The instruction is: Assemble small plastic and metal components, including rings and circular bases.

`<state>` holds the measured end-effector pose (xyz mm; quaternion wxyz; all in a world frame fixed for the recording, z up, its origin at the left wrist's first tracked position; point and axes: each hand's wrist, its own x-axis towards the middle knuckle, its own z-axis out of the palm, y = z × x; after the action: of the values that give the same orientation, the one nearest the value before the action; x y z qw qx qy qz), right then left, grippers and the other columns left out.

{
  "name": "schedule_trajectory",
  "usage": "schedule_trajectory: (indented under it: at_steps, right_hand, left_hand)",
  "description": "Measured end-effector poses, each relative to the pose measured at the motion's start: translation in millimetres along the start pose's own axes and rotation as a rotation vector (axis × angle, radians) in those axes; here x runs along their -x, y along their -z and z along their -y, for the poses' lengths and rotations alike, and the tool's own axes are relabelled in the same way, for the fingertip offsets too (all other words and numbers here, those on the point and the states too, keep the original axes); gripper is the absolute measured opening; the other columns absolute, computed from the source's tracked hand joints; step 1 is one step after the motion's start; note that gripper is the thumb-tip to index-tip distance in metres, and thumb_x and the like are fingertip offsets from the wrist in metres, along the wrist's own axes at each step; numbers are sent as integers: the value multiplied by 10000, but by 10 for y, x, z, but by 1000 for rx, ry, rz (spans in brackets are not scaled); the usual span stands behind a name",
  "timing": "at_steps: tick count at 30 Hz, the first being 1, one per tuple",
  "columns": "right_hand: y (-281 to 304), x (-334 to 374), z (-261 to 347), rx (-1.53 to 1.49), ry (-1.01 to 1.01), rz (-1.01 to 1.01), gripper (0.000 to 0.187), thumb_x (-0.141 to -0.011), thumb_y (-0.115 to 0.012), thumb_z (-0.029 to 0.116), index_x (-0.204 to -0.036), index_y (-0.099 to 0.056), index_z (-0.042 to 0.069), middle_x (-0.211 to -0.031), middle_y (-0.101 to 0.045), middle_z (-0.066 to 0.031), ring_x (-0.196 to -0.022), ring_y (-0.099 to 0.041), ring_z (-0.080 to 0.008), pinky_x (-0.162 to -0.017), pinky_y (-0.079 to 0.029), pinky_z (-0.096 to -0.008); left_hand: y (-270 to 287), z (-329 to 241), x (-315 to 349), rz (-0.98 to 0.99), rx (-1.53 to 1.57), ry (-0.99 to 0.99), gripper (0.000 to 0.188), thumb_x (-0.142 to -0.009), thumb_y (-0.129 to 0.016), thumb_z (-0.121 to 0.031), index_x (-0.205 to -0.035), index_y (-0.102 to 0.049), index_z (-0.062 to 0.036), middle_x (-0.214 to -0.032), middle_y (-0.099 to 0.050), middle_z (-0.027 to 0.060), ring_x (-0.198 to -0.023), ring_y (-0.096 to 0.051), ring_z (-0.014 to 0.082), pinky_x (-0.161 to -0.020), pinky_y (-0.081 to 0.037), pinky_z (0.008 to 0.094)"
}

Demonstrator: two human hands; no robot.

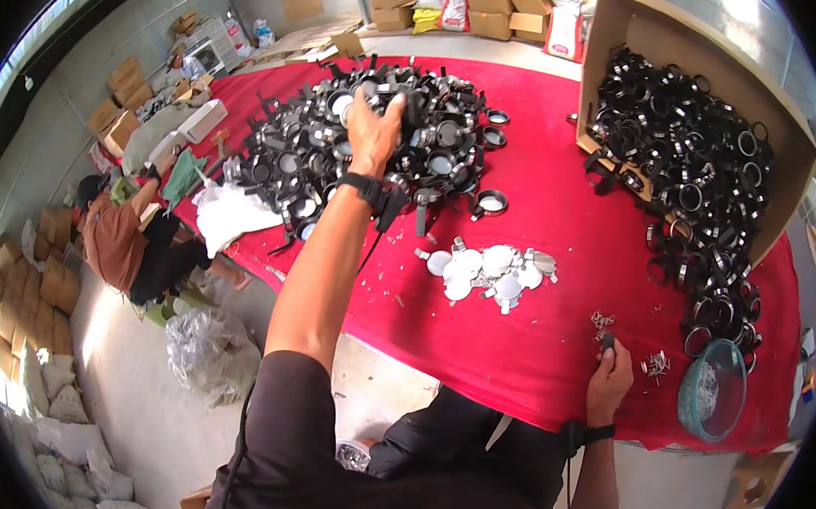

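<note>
Left hand [373,127] stretched to upper-centre pile of black ring parts [378,148], fingers closed on one. Right hand [610,367] lower right on red table [534,339], pinching small dark piece [607,343], steadied near edge.

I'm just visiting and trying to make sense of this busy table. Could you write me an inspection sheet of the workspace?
Surface: table under a red cloth, crowded.
Job's things: heap of black ring parts mid-table; the left hand reaches onto it. Silver discs lie nearer.
Clutter: tipped cardboard box spilling more black rings; teal bowl; small metal bits.
Hands: right hand at the near edge, pinching a small dark piece; both wrists banded.
Cables: thin black cable hangs from the left wrist.
Surroundings: another person sits on the floor left; stacked cartons, sacks.
</note>
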<state>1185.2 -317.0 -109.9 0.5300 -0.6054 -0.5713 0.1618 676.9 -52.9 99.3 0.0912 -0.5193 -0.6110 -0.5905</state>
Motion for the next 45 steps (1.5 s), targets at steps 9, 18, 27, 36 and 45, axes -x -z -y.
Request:
schedule_trajectory:
  at_steps: [9,18,27,36,45]
  right_hand:
    - [90,-21,90,130,64,-16,265,-1082,-615,56,-1312,-707,-37,-1044,-710,-195,-912,-717,-328,-830,-588,-414]
    - [325,58,218,166,14,-51,282,-1002,-696,28,-1277,-732,-24,-1052,-722,-195,-970,-721,-393,-870,-593,-478]
    - [726,150,160,399,85,-2,199,-959,-712,45,-1148,-763,10,-998,-723,-190,-941,-717,-406,-847,-589,-490]
    - [697,142,-44,312,149,-284,187,-960,-772,106,-1123,-773,15,-1135,-737,-170,-1067,-699,-394,-948,-573,-484]
    - [660,123,-125,198,70,-355,133,-976,-768,112,-1070,-776,18,-1106,-746,-142,-1029,-717,-366,-925,-585,-480]
  left_hand:
    - [-121,-539,1745,590,77,74,496,-941,-832,-196,-1403,-750,-36,-1515,-686,217,-1389,-670,344,-1174,-520,426]
    - [-139,-822,2093,976,-32,19,435,-951,-821,-170,-1362,-760,-41,-1259,-777,251,-1035,-788,374,-930,-615,454]
    - [-722,-944,2456,1048,-25,-287,523,-900,-834,-179,-1382,-722,-10,-1406,-708,275,-1318,-671,455,-1127,-538,515]
    - [-1907,-2199,3121,1100,226,-563,426,-975,-764,-159,-1371,-717,-11,-1354,-733,263,-1298,-675,451,-1128,-540,513]
    - [-2787,-2689,3702,1141,-2,-708,435,-932,-725,-99,-1362,-693,-38,-1510,-611,277,-1298,-653,479,-1112,-558,520]
